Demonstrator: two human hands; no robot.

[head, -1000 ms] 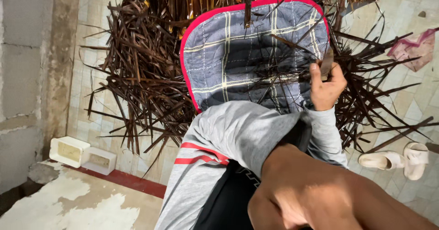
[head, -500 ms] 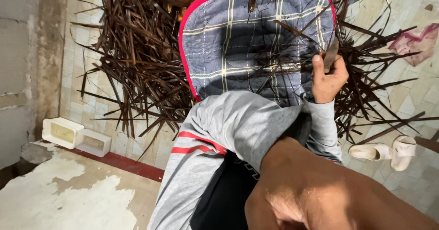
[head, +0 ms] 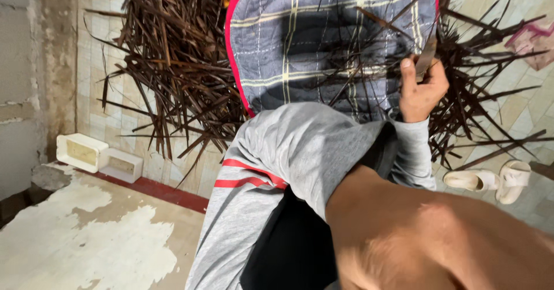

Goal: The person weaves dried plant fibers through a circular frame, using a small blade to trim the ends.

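Observation:
My right hand (head: 422, 91), in a grey sleeve, is closed around a flat dark strip (head: 426, 56) that points upward, thumb pressed along it. It hovers over the right edge of a blue checked cloth with red trim (head: 311, 42) spread on the floor. A large heap of dark brown palm-like strips (head: 173, 65) surrounds the cloth and lies across it. A grey garment with red stripes (head: 271, 169) fills the centre. A blurred bare limb (head: 438, 238) covers the lower right. My left hand is not visible.
Two white rectangular trays (head: 98, 157) sit by a red-edged step at the left. A pair of pale sandals (head: 490, 180) lies on the tiled floor at the right. A pink rag (head: 534, 42) is at the upper right. A concrete wall (head: 23, 94) runs along the left.
The view has tilted down, so cloth and heap sit higher in frame. My right hand keeps its hold on the strip and has risen slightly toward the cloth's right edge.

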